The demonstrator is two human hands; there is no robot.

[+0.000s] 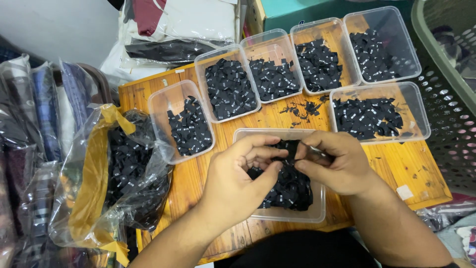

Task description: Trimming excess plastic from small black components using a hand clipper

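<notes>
My left hand (238, 178) and my right hand (334, 161) meet over a clear plastic tub (292, 214) near the table's front edge. That tub holds a heap of small black fabric labels (292, 186). Both hands pinch black labels between thumb and fingers, fingertips almost touching. Which labels each hand holds is partly hidden by the fingers.
Several more clear tubs (228, 89) of black labels stand in a row on the wooden table (401, 166). A clear and yellow plastic bag (119, 168) of labels lies at the left. Folded packed clothes (44, 104) sit far left, a grey perforated basket (451, 84) at the right.
</notes>
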